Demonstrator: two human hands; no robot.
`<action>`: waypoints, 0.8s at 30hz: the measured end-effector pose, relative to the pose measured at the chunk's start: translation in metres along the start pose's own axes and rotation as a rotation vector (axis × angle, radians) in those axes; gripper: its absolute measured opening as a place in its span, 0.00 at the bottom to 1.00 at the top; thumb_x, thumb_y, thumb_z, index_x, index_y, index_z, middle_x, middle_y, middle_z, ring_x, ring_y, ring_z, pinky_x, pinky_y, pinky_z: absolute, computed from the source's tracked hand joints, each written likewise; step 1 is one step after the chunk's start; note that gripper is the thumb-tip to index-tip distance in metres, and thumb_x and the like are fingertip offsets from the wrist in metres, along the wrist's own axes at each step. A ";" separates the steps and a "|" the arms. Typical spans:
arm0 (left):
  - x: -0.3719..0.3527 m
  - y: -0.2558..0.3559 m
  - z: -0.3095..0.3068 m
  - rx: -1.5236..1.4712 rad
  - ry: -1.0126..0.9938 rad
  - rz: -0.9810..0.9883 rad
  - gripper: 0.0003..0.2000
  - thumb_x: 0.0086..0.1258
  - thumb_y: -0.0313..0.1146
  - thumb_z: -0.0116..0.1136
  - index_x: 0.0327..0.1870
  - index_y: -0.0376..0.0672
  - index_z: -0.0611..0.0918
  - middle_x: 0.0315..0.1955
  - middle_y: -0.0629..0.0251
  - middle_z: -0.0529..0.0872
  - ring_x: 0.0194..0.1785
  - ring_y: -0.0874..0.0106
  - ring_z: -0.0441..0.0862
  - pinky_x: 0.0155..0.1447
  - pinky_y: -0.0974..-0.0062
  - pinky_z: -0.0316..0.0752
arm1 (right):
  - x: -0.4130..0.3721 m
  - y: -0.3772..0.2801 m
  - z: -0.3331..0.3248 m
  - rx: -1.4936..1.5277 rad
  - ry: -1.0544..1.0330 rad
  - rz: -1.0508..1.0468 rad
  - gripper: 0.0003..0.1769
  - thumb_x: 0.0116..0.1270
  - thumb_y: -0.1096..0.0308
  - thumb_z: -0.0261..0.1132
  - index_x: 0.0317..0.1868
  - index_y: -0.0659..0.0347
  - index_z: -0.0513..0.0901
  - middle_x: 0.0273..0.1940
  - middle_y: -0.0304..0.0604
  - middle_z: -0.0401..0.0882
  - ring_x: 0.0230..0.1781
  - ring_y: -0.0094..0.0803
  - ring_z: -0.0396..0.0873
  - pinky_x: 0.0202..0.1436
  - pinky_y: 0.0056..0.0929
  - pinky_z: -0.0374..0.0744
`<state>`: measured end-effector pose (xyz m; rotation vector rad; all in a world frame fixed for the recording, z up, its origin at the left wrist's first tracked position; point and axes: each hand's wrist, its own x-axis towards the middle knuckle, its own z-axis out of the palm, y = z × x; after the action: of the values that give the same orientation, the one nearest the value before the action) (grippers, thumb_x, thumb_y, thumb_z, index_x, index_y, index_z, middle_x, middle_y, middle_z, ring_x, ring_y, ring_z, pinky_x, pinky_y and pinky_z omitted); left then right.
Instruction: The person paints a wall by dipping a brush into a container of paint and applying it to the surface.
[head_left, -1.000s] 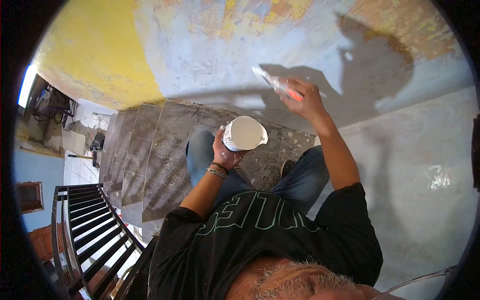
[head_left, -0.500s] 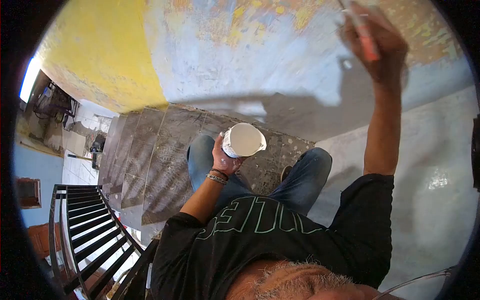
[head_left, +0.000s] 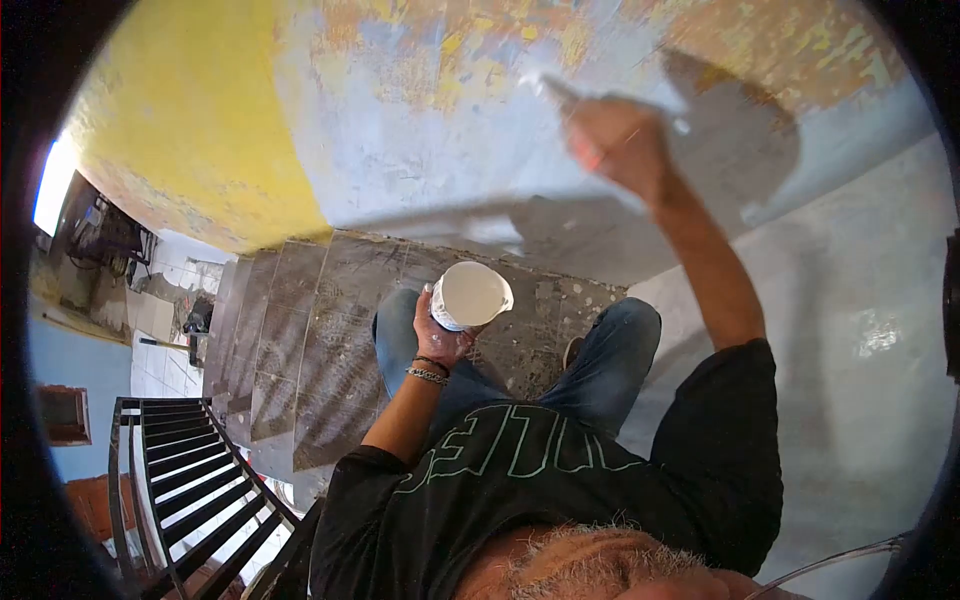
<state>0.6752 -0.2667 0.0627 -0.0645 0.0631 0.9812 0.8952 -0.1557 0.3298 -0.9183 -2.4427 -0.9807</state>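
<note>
My left hand (head_left: pixel 440 335) is wrapped around a white plastic tub (head_left: pixel 473 297), held upright between my knees. Pale material shows inside the tub, and white smears mark the palm and fingers. Out in front at the wall (head_left: pixel 400 130), my right hand (head_left: pixel 622 145) is closed around what looks like a putty knife (head_left: pixel 553 92). It has a reddish part at the handle and a whitish tip against or close to the wall. Motion blurs the tool and the fingers. Patches of blue-white, yellow and orange-brown cover that wall.
Tiled steps (head_left: pixel 290 340) spattered with white descend to the left. A black metal railing (head_left: pixel 195 480) runs at the lower left. A smooth grey-white wall (head_left: pixel 840 380) stands close on my right. On the lower floor lies a long-handled tool (head_left: pixel 170 345).
My right hand has swept left and lower across the wall with the putty knife. The tub in my left hand has shifted slightly left and down.
</note>
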 end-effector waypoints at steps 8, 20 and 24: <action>0.001 -0.010 0.026 0.238 0.313 0.093 0.32 0.62 0.62 0.39 0.57 0.44 0.71 0.49 0.58 0.77 0.49 0.61 0.77 0.38 0.68 0.77 | 0.044 0.015 -0.088 0.015 0.418 0.006 0.07 0.55 0.72 0.65 0.33 0.64 0.77 0.30 0.46 0.79 0.26 0.37 0.78 0.29 0.28 0.75; -0.018 0.005 -0.014 0.080 0.090 0.026 0.30 0.66 0.58 0.37 0.58 0.43 0.70 0.52 0.59 0.76 0.55 0.58 0.75 0.57 0.58 0.72 | -0.087 -0.099 0.093 0.555 -0.427 0.285 0.12 0.57 0.63 0.62 0.43 0.47 0.81 0.37 0.36 0.79 0.33 0.37 0.79 0.35 0.34 0.78; -0.020 -0.002 0.008 0.127 0.243 0.098 0.32 0.65 0.61 0.37 0.58 0.43 0.70 0.50 0.55 0.77 0.47 0.59 0.79 0.38 0.68 0.80 | -0.100 -0.101 0.131 0.418 -0.622 0.186 0.12 0.58 0.62 0.60 0.44 0.44 0.81 0.38 0.35 0.79 0.32 0.38 0.79 0.34 0.33 0.79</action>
<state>0.6659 -0.2839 0.0726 -0.0643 0.3537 1.0617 0.8883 -0.1619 0.1366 -1.4077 -2.8096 -0.0960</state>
